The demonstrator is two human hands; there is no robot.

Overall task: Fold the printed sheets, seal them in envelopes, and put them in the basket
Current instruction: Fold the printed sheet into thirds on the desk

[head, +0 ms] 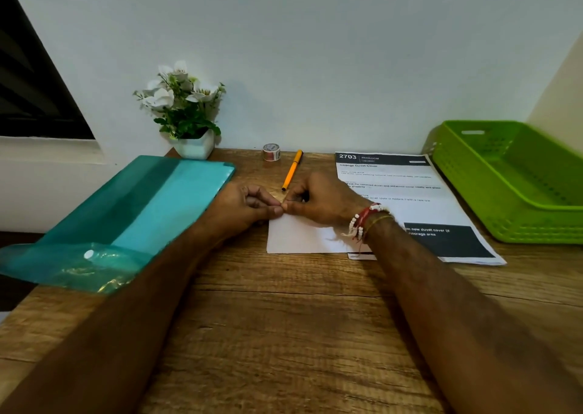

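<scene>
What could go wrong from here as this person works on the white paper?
1. The left hand and right hand pinch a small strip, perhaps tape, over the white paper; it may stick crooked.
2. The right forearm lies over the printed sheet and could crease or drag it.
3. The teal folder overhangs the desk edge and might slide off.

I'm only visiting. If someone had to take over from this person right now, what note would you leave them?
Left hand and right hand: both pinch at the top left corner of the flat white paper on the wooden table.
Printed sheet with dark header lies unfolded to its right.
Green plastic basket: nothing shows inside.
Left: folding that sheet, sealing, basketing.
</scene>
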